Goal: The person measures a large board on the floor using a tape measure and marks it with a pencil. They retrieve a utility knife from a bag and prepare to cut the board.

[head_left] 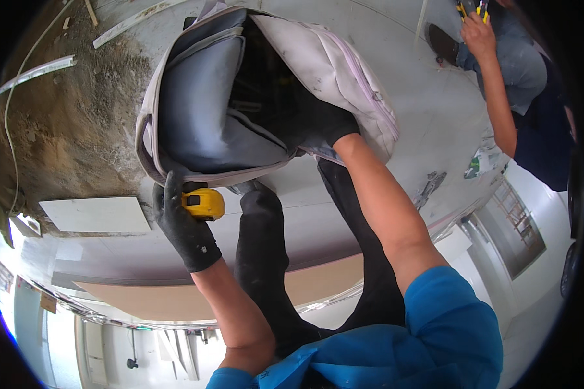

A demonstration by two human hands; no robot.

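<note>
Across the pale floor [422, 129], well off to the right, a co-worker [540, 133] shows with one arm reaching forward. Nearer the middle, a light-grey bag [204, 107] gapes open, its padded inside a darker grey. To the near left of it lies a white panel [94, 214]. The gloved right hand [331, 125] is sunk in the bag's dark opening; whether its fingers grip anything cannot be told. At the bag's near rim, the gloved left hand [180, 223] grips a yellow tape measure [204, 203].

The grey floor [428, 104] bears brown dirt [65, 139], white strips [133, 24], a panel [97, 215] and a bag [198, 107].
</note>
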